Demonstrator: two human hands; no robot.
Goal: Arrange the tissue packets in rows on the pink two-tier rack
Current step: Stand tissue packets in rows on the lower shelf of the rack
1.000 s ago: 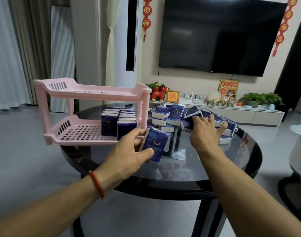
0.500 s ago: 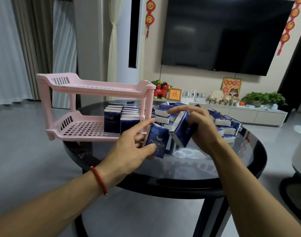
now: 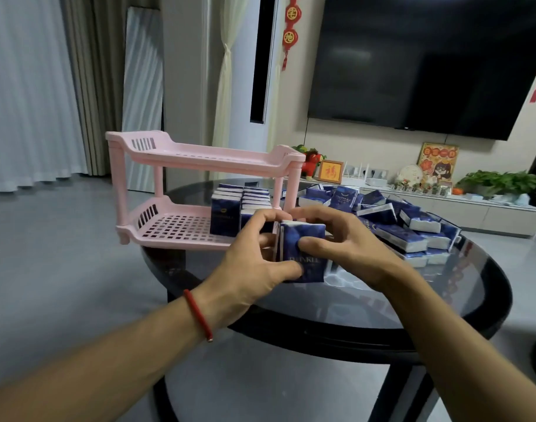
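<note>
The pink two-tier rack [image 3: 181,229] stands at the left of a round black glass table [image 3: 382,303]. Its lower tier holds two rows of upright blue tissue packets [image 3: 227,213] at the right end; the upper tier looks bare. In front of the rack, over the table, both hands hold a small stack of upright blue packets [image 3: 303,245] pressed together. My left hand [image 3: 254,263] grips the stack from the left, thumb on the front face. My right hand [image 3: 346,245] grips it from the right, fingers over the top. A loose pile of packets [image 3: 406,220] lies at the right.
A TV hangs on the wall behind, above a low white cabinet [image 3: 473,211] with ornaments and plants. Grey floor surrounds the table. The near half of the glass top shows only reflections.
My right hand picked a packet from the pile and brought it left against the packet in my left hand. Both hands now hold the packets together as one stack.
</note>
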